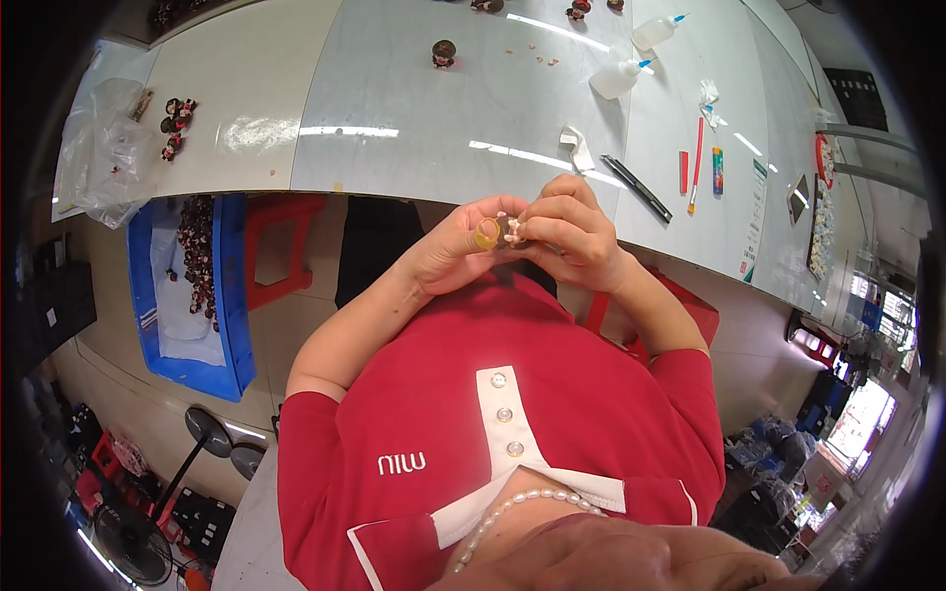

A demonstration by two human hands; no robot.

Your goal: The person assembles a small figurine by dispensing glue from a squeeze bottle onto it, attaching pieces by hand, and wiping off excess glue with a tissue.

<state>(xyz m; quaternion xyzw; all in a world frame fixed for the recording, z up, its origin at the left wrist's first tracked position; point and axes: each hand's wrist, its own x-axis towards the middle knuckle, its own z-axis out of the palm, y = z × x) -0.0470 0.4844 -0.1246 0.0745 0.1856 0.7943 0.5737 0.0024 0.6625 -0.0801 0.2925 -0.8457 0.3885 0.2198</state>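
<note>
Just above the table's near edge, my left hand is closed around a small figurine with dark brown and pale pinkish parts. A yellow finger cot covers the left thumb, which presses on the figurine. From the other side, my right hand pinches at the same figurine, its fingertips on the pale part. Fingers hide most of the piece, so I cannot make out its full shape. A crumpled white tissue lies on the table just beyond the right hand.
A brown-topped figurine stands near small pale bits. Glue bottles with blue tips, a black pen, a red-handled brush and a small tube lie rightward. Figurines, a plastic bag and a blue crate are leftward.
</note>
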